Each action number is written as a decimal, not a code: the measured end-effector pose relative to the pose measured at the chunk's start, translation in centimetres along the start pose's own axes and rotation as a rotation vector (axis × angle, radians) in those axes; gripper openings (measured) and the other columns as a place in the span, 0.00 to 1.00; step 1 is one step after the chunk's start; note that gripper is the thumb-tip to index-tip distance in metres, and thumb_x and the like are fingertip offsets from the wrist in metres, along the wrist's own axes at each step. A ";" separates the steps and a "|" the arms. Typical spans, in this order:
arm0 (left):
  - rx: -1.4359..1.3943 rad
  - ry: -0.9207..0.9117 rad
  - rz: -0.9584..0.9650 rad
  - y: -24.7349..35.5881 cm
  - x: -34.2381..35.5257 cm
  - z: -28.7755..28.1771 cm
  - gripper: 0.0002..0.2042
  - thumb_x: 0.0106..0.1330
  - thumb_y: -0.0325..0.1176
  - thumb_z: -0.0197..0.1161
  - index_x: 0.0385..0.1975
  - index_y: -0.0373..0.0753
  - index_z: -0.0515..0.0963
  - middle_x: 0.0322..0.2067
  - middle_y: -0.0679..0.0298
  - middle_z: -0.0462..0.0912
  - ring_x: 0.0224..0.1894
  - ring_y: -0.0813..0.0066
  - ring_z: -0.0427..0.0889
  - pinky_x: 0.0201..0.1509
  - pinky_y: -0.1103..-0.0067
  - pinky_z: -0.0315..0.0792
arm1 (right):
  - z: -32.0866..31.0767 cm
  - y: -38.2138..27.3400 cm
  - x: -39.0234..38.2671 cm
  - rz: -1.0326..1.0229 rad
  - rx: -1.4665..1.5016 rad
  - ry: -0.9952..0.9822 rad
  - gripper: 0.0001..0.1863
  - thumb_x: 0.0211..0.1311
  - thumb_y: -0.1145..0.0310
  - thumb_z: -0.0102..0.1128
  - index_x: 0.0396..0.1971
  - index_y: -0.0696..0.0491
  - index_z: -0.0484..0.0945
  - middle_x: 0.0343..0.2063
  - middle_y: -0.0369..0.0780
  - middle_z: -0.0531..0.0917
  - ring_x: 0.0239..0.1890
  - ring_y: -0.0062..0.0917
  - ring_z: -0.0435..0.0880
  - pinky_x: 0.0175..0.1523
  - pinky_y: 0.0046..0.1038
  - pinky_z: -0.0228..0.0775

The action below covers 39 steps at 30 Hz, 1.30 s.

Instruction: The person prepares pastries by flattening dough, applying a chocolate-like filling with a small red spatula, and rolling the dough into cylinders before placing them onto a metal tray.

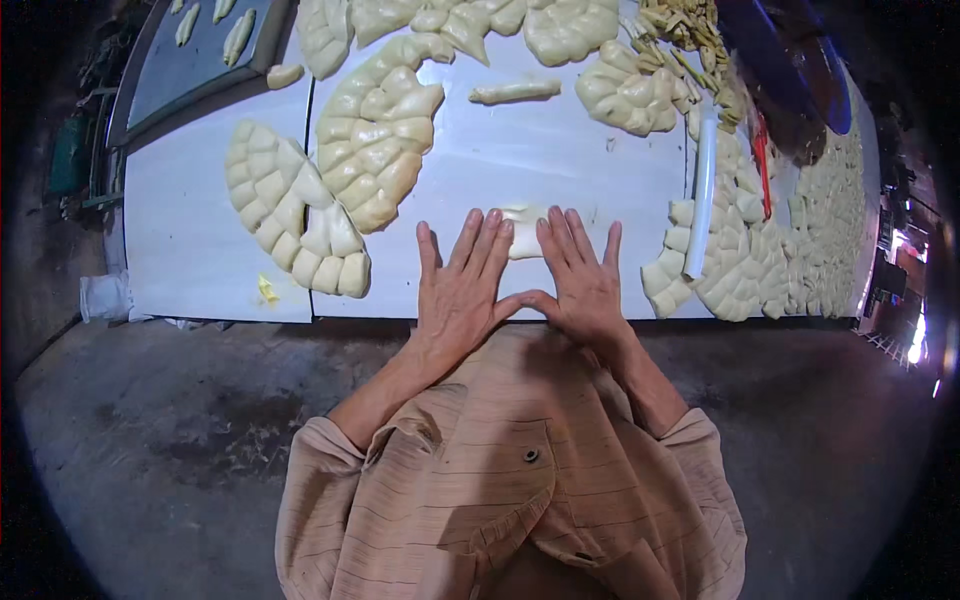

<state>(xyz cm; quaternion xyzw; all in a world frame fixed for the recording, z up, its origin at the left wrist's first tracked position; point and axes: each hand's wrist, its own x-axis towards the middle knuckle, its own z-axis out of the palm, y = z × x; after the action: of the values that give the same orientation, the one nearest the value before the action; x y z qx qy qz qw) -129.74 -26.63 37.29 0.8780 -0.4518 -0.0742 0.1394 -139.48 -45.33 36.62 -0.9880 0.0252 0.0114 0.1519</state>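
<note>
Flanking a small dough piece point(523, 241), the left hand point(460, 300) and right hand point(588, 300) spread their fingers point(466, 240) over the white table point(560, 140).

left hand point(462, 275) splayed | right hand point(588, 288) splayed | dough piece point(523, 242) between them | tray point(165, 75) far left

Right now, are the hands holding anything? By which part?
Nothing is gripped: the left hand and right hand are spread open, a dough piece between them.
</note>
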 end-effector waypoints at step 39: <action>0.001 -0.023 0.024 1.8 -0.4 0.9 0.37 0.69 0.63 0.53 0.74 0.51 0.61 0.75 0.50 0.57 0.76 0.44 0.53 0.69 0.30 0.42 | -8.6 12.5 2.6 0.725 -0.228 0.317 0.28 0.65 0.59 0.62 0.63 0.54 0.73 0.54 0.50 0.80 0.57 0.47 0.76 0.61 0.51 0.62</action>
<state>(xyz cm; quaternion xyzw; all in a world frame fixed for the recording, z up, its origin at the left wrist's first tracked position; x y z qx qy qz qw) -131.62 -27.42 37.00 0.8717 -0.4640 -0.0822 0.1346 -137.40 -59.96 41.01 -0.9151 0.3935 -0.0854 0.0216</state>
